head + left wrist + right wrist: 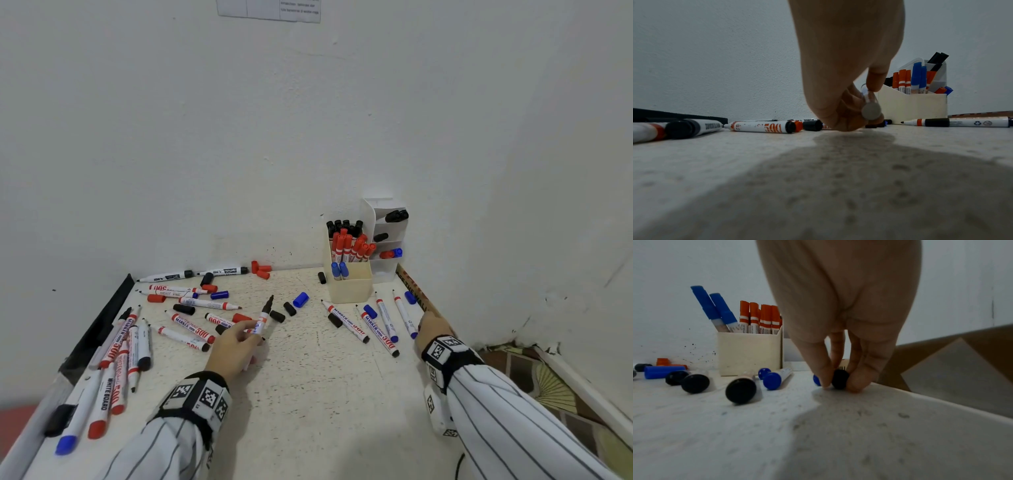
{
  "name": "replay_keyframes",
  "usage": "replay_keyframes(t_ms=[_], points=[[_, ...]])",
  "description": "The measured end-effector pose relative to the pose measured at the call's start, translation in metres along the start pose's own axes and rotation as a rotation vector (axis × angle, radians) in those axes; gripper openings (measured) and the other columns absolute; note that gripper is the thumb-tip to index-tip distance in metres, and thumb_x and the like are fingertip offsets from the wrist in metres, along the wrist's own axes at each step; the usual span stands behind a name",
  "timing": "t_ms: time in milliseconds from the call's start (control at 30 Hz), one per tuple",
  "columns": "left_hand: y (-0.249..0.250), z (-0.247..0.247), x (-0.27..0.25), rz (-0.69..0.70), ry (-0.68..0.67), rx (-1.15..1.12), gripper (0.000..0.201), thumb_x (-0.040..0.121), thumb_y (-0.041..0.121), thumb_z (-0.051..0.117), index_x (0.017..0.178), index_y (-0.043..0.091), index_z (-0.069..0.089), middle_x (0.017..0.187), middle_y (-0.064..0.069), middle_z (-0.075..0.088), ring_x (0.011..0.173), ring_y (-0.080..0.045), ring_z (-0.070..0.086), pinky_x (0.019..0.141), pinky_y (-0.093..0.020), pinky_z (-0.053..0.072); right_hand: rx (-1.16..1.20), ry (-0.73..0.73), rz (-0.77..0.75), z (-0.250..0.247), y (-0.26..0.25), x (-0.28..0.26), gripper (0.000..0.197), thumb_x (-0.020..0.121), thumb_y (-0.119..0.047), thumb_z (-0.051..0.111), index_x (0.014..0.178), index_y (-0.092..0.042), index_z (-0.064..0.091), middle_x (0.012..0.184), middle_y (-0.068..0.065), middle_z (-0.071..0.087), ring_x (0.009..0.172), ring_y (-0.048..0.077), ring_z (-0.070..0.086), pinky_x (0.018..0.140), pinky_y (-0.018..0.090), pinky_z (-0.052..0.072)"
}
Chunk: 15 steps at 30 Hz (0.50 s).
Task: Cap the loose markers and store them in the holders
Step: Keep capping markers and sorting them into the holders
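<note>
While both my hands are busy low in the frame, I judge the job to be somewhat under halfway. My left hand (236,346), lower centre of the head view, has its fingers curled round an uncapped black-tipped marker (263,318) lifted off the worktop (308,394), nib pointing away from me. My right hand (430,329), at the right edge, pinches a small black cap (840,381) between thumb and fingers, down on the surface; I take that as the match for the marker. Beyond the hands lies what is left: a bundle of markers (120,356) at lower left, another scatter (191,308) at centre left, four or so at centre right (373,325), most with bare nibs, and loose red, blue and black caps strewn between. Farthest, in the upper right corner against the wall, the cream holder (349,284) already stands packed with capped red, black and two blue markers, and the white tiered holder (390,240) behind it keeps a few pieces.
</note>
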<state>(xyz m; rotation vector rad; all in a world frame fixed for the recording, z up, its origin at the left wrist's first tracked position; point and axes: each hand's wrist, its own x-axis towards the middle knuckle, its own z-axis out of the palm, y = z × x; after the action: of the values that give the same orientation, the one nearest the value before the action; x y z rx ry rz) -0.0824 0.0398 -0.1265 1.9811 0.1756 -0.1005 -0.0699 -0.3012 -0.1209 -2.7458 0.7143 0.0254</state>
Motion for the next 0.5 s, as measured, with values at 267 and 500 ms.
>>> replay_keyframes(t_ms=[267, 500], points=[[0.001, 0.000, -0.001, 0.048, -0.041, 0.032, 0.028, 0.094, 0.013, 0.049, 0.121, 0.016, 0.057, 0.091, -0.004, 0.065, 0.069, -0.015, 0.052, 0.060, -0.023, 0.042, 0.457, 0.048, -0.324, -0.017, -0.052, -0.018, 0.031, 0.087, -0.008, 0.055, 0.117, -0.016, 0.049, 0.102, 0.003, 0.056, 0.085, 0.014, 0.053, 0.073, 0.022, 0.043], [0.005, -0.001, -0.006, 0.095, -0.051, 0.019, 0.027, 0.095, 0.011, 0.047, 0.120, 0.016, 0.059, 0.092, 0.006, 0.058, 0.076, -0.008, 0.051, 0.062, -0.019, 0.038, 0.479, -0.144, -0.771, 0.001, -0.121, -0.051, 0.027, 0.088, -0.006, 0.054, 0.113, -0.014, 0.058, 0.104, 0.007, 0.058, 0.091, 0.016, 0.053, 0.081, 0.020, 0.039]])
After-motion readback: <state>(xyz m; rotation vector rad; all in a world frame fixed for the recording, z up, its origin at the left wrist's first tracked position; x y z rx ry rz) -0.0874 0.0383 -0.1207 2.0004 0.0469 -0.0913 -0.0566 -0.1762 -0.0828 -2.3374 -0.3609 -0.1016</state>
